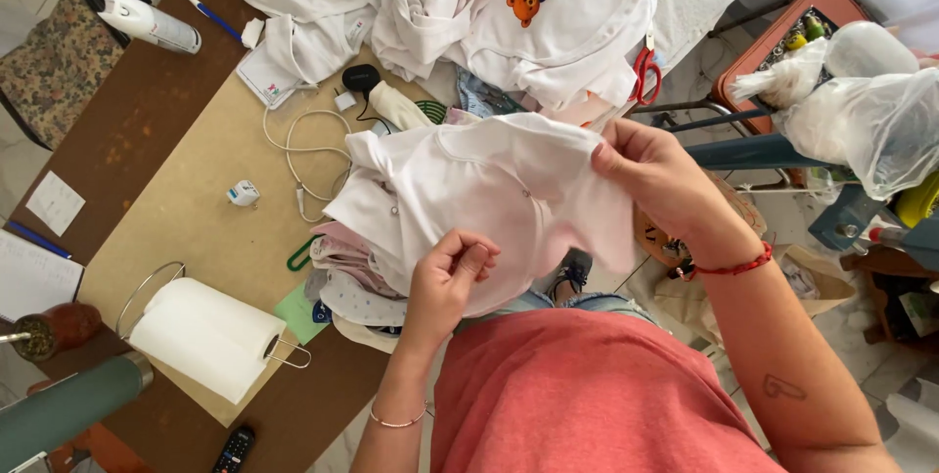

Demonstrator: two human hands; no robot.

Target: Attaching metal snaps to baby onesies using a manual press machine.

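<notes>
Your left hand [452, 272] is raised in front of your chest, fingers curled inward and thumb pressed against them in a pinch, knuckles turned toward you. Your left forearm rises almost straight from the lower edge of view, the wrist nearly unbent. Your right hand [657, 178] sits higher and farther out, well apart from the left, thumb and fingertips closed together in a pinch at its upper left, back of the hand facing up. Your right forearm slants in from the lower right corner, bare, the wrist slightly flexed downward.
</notes>
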